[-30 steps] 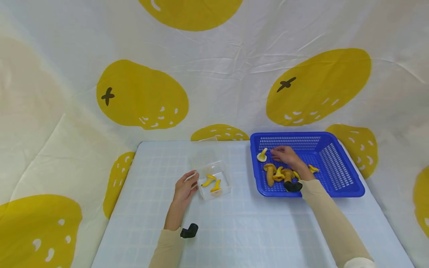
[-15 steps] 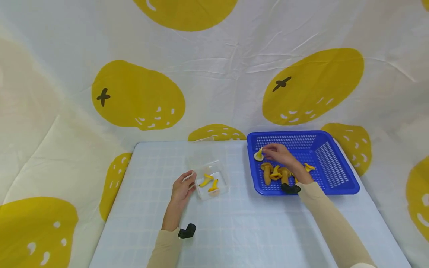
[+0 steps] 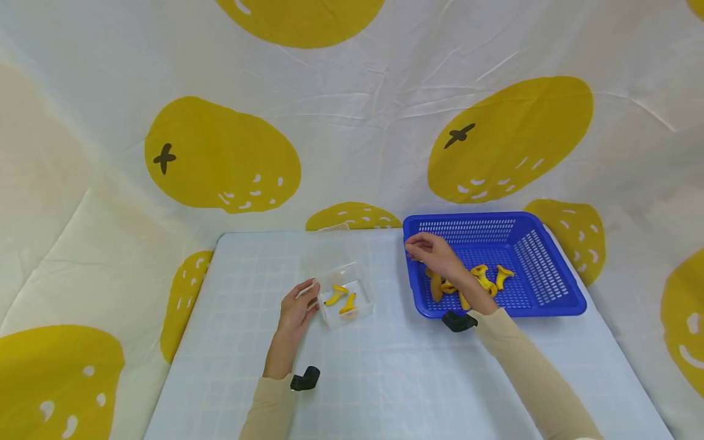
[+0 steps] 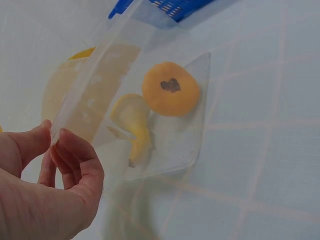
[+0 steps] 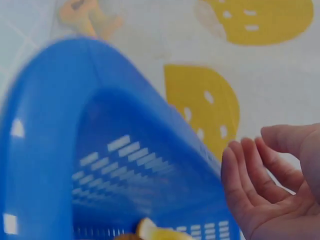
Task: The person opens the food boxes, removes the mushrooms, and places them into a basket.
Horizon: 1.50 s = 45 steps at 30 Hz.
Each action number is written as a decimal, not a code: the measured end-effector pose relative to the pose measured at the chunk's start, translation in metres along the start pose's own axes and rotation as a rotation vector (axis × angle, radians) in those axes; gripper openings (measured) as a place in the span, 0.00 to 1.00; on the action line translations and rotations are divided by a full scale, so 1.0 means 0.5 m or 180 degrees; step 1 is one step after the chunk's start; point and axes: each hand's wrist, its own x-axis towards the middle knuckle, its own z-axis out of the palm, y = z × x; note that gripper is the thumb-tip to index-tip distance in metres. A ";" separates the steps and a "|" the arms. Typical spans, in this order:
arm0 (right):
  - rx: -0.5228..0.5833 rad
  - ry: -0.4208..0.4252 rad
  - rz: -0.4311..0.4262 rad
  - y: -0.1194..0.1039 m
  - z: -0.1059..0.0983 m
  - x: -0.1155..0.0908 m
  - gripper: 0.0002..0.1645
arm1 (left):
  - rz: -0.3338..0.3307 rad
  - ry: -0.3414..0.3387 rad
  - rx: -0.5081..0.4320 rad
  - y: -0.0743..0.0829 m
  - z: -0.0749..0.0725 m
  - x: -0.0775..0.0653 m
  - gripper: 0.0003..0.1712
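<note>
My left hand [image 3: 297, 308] pinches the near-left wall of a clear plastic box [image 3: 365, 307] between thumb and fingers. Two small yellow mushrooms [image 3: 336, 296] lie inside it; the left wrist view shows one as an orange round [image 4: 171, 89] with a dark spot. Over the left rim of a blue plastic basket [image 3: 555, 310] hovers my right hand [image 3: 433, 252], fingers loosely curled, nothing visible between them. Yellow and brown mushrooms, including a yellow one [image 3: 503, 277], lie in the basket. Beneath my right hand, a pale-capped yellow mushroom [image 5: 167, 234] is mostly hidden in the head view.
The box's clear lid [image 3: 328, 250] stands raised at its back. A pale checked cloth [image 3: 385, 379] covers the table. Behind it hangs a white sheet [image 3: 352, 146] with big yellow fruit prints.
My right hand has moved left across the basket, past the pale-capped mushroom, to the left rim. The left hand keeps its grip on the box. The head view has shifted slightly.
</note>
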 end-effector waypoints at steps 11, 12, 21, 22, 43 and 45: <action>-0.0233 -0.0407 -0.0614 -0.029 0.114 0.006 0.14 | 0.0038 -0.0020 -0.0047 0.000 0.000 -0.001 0.29; -0.0247 -0.0448 -0.0667 -0.029 0.124 0.008 0.13 | 0.0041 -0.0024 -0.0050 0.000 0.000 -0.001 0.29; -0.0275 -0.1039 -0.0904 -0.028 0.192 0.018 0.11 | 0.0049 -0.0029 -0.0072 -0.001 0.003 -0.003 0.27; -0.0270 -0.1133 -0.0924 -0.029 0.198 0.018 0.12 | 0.0045 -0.0024 -0.0067 -0.001 0.003 -0.003 0.26; -0.1960 -0.1927 -0.0809 -0.055 0.293 0.039 0.08 | 0.0129 -0.0012 -0.0127 0.001 0.004 -0.009 0.24; -0.2017 -0.1934 -0.0725 -0.057 0.299 0.040 0.07 | 0.0136 -0.0007 -0.0131 0.000 0.004 -0.009 0.24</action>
